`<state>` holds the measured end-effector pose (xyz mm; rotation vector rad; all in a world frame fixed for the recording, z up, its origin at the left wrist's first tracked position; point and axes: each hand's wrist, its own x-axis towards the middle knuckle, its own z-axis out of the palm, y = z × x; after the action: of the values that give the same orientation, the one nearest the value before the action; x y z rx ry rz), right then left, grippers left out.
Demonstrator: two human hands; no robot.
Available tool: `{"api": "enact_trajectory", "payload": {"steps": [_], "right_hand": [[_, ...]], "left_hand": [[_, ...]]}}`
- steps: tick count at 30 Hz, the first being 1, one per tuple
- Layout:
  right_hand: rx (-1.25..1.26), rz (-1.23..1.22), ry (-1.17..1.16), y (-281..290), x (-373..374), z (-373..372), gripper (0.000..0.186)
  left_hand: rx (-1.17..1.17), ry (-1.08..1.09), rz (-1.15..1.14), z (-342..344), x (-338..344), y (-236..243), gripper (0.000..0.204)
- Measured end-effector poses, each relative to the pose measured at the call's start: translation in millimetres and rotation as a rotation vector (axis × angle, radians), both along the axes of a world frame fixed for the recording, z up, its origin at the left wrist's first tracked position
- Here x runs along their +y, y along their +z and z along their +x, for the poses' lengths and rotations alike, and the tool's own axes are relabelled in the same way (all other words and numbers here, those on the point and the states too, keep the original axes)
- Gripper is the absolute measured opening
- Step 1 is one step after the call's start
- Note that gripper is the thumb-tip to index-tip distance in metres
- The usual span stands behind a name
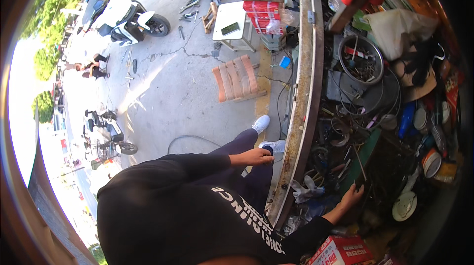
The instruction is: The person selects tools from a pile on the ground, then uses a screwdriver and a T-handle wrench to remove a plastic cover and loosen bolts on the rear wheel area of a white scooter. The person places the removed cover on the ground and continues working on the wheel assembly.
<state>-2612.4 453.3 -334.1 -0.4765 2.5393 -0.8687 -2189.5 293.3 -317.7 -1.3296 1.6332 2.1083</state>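
Note:
My left hand (254, 157) lies on my knee over the dark trousers, fingers stretched loosely with nothing in them. To the right, my right hand (351, 197) reaches into a cluttered bin of tools and parts. Between its fingers is a thin metal rod (361, 164), which points away from me; its exact kind is hard to make out. A green strip (361, 162) lies beside the rod. Near my right wrist is a grey-white work glove (308, 189). A round whitish lid or dish (405, 206) sits on the far side of that hand.
A rusty metal rail (302, 92) edges the bin. Inside are a round metal bowl (361, 60) of small hardware, looped cables, and a red and white box (345, 251). On the concrete stand a slatted wooden stool (238, 78), a white table (229, 20) and a parked scooter (132, 25).

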Motion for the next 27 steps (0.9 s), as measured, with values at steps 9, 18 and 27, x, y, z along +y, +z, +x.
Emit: {"api": "enact_trajectory", "payload": {"steps": [9, 18, 27], "right_hand": [[0.312, 0.333, 0.016, 14, -2, 9, 0.044], [0.458, 0.114, 0.082, 40, -48, 210, 0.039], [-0.026, 0.198, 0.688, -24, -170, 517, 0.033]], "left_hand": [[0.071, 0.086, -0.016, 49, 28, -4, 0.047], [0.126, 0.33, 0.026, 215, 38, 2, 0.043], [0.05, 0.749, -0.204, 514, -33, 38, 0.038]]}}
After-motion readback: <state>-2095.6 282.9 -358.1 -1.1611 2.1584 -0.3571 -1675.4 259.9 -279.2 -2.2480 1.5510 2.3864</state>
